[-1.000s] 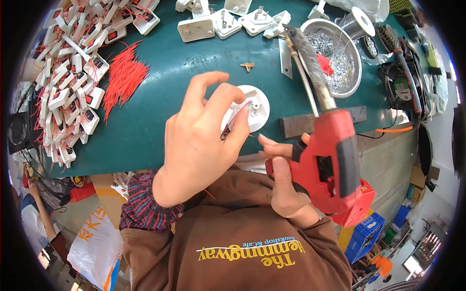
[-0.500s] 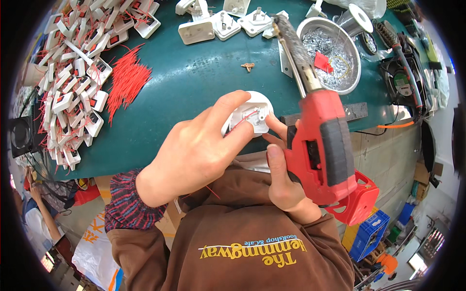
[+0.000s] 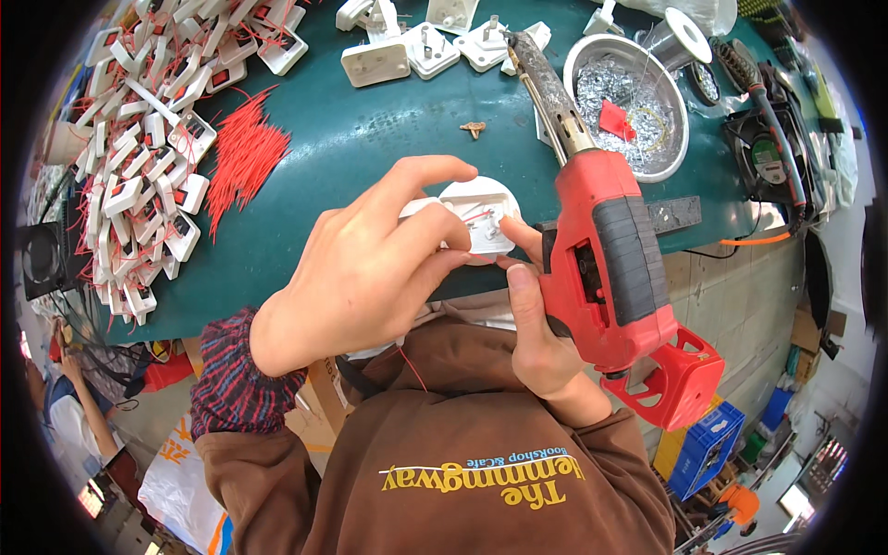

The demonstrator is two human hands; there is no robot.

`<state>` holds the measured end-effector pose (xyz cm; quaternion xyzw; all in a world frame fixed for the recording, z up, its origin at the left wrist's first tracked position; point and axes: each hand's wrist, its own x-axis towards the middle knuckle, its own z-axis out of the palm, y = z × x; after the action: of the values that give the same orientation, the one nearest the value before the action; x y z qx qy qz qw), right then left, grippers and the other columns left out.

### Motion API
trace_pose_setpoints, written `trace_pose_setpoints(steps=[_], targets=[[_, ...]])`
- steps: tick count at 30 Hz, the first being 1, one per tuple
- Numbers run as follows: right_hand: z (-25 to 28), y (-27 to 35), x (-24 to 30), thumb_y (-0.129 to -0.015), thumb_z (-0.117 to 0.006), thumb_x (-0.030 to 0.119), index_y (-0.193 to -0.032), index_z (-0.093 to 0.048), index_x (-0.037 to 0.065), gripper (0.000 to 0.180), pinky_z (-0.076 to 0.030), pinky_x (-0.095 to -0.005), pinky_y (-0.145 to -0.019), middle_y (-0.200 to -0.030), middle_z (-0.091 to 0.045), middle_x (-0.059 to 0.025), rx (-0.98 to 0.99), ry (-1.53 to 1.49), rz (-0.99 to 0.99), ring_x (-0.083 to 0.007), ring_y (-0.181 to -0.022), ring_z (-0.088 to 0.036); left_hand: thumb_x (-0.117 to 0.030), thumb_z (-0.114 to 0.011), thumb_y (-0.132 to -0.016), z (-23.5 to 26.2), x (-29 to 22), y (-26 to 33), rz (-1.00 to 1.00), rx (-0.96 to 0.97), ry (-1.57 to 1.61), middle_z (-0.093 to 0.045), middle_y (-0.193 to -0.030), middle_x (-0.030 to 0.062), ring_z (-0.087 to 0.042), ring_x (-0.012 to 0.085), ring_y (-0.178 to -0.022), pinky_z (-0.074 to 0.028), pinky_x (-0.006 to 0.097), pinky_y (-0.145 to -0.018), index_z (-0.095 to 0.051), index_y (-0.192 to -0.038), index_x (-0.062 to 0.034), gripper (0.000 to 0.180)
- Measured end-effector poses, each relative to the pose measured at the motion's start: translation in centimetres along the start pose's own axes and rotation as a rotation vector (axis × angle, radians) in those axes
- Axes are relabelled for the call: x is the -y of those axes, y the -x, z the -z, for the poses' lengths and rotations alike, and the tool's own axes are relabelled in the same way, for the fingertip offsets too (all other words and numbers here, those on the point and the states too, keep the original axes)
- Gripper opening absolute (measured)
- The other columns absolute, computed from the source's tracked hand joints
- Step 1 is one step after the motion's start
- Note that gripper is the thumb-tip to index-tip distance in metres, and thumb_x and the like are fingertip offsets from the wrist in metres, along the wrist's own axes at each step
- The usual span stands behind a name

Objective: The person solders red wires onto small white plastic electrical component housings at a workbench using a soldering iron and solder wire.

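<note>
A white rounded plastic housing (image 3: 504, 197) with metal contacts inside lies between my hands, close to the bench edge. My left hand (image 3: 356, 254) is closed, thumb and forefinger pinched at the housing's near edge on a thin red wire (image 3: 474, 259). Part of another white piece (image 3: 419, 206) shows between its fingers, mostly hidden. My right hand (image 3: 544, 342) is wrapped around a red and black soldering gun (image 3: 606, 264), its metal tip angled up and left over the bench. Fingertips of that same hand touch the right side of the housing.
Piled white switch units (image 3: 153, 157) with red wires fill the left, beside a heap of cut red wires (image 3: 245, 153). White plug parts (image 3: 430, 51) stand at the back. A metal bowl (image 3: 678, 153) of shiny scraps sits right, near a solder spool (image 3: 686, 35). A small brown piece (image 3: 473, 129) lies mid-bench.
The soldering gun has swung slightly left and down. My left thumb and forefinger have come together and drawn toward me, uncovering more of the housing's inside.
</note>
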<state>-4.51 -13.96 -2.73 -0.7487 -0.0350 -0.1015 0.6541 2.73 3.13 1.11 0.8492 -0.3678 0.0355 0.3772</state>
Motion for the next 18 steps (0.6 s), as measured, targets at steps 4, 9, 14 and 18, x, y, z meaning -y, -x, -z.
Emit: trace_pose_setpoints(steps=[4,9,14,18], targets=[[-0.3,-0.3,0.5,-0.094,-0.047,0.006,-0.133,-0.04,-0.002,0.04,-0.045,-0.03,-0.082,-0.127,-0.053,-0.0128,0.017,-0.169,-0.022,-0.0156,-0.098,-0.058,0.003,-0.067,-0.073,-0.2,-0.1,-0.2,0.145,0.047,0.15,-0.06,-0.11,0.0131,-0.062,0.0174,-0.065,-0.05,0.027,-0.057,-0.059,-0.079,-0.0012,0.011],[0.5,-0.8,1.0,-0.092,-0.048,0.001,-0.132,-0.035,-0.005,0.043,-0.049,-0.0332,-0.086,-0.119,-0.056,-0.0201,0.072,-0.066,-0.01,-0.0238,-0.105,-0.058,0.002,-0.066,-0.074,0.0,0.0,-0.7,0.207,0.105,0.213,-0.062,-0.104,0.0124,-0.062,0.017,-0.066,-0.05,0.027,-0.058,-0.06,-0.081,0.001,0.009],[1.5,-0.5,1.1,-0.094,-0.051,0.011,-0.132,-0.03,-0.006,0.047,-0.052,-0.041,-0.087,-0.111,-0.058,-0.0292,-0.053,0.065,0.056,-0.0358,-0.107,-0.06,0.001,-0.067,-0.075,-0.6,-0.4,-1.1,0.266,0.059,0.13,-0.064,-0.091,0.0122,-0.064,0.0209,-0.072,-0.05,0.029,-0.06,-0.061,-0.08,0.0022,0.008],[6.4,2.0,2.2,-0.095,-0.052,0.033,-0.132,-0.031,-0.004,0.056,-0.054,-0.0415,-0.081,-0.095,-0.064,-0.0235,-0.006,0.247,0.085,-0.0317,-0.088,-0.066,0.001,-0.066,-0.075,-0.7,-0.8,-0.9,0.285,0.011,0.146,-0.063,-0.087,0.0121,-0.064,0.0229,-0.071,-0.05,0.031,-0.06,-0.061,-0.079,0.002,0.007]])
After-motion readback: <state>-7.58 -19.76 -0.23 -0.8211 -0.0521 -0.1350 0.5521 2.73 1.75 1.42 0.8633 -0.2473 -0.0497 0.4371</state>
